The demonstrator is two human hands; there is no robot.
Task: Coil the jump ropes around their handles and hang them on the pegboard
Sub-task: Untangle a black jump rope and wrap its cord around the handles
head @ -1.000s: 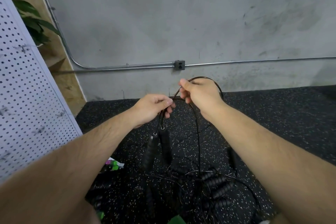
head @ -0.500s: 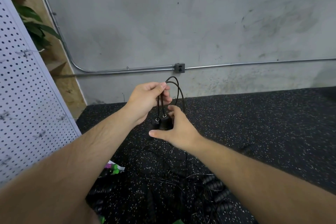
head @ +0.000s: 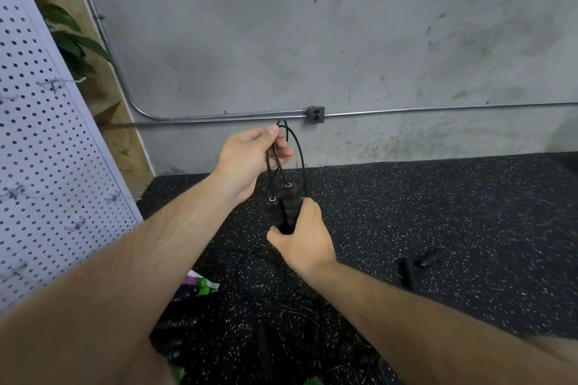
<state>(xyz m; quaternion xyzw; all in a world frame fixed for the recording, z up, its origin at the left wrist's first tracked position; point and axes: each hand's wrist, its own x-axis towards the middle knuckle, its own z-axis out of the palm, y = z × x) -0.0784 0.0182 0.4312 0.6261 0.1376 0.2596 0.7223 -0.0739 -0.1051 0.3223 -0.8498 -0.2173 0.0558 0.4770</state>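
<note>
Right hand [head: 305, 237] grips 2 handles [head: 284, 208] (rope [head: 298, 150] looped above).

The pegboard [head: 40, 172] stands close on the left, wire hooks [head: 61, 83] jutting out; open air separates it from the left hand [head: 247, 156]. Cord [head: 301, 159] running from that hand to the handles [head: 286, 206] in the right hand [head: 305, 241] bars the gap between them. A rope tangle [head: 266, 325] clutters the floor [head: 453, 206] below.

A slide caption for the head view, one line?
Right hand grips both black handles while left hand pinches the cord above.
</note>
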